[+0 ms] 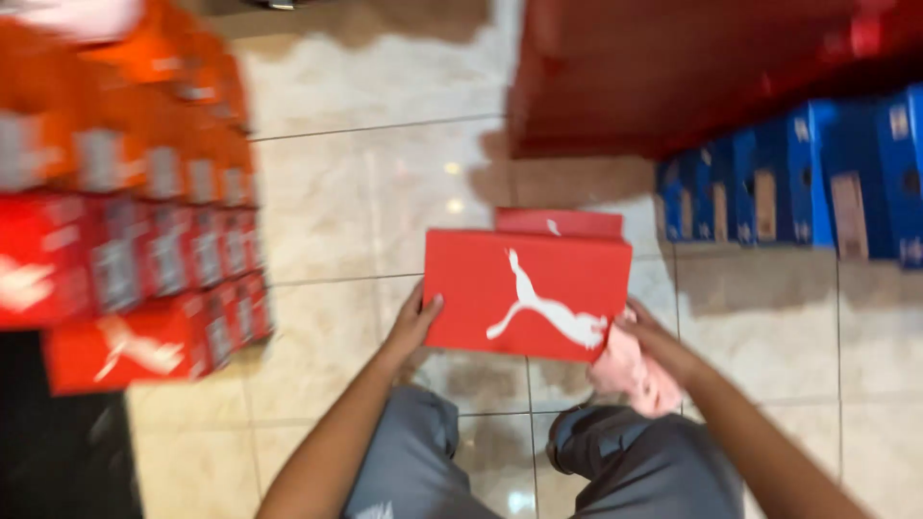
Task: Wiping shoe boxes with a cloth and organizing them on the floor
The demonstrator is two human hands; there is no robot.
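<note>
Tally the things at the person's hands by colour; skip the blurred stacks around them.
Red: 2, the held box and the box behind it
Pink: 1, the crumpled thing under the right hand
Total: 3

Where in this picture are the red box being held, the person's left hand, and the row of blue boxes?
red box (527, 293), head view, middle of its lid.
left hand (413, 325), head view, back of the hand at the box's edge.
blue boxes (798, 183), head view, front face of one box.
</note>
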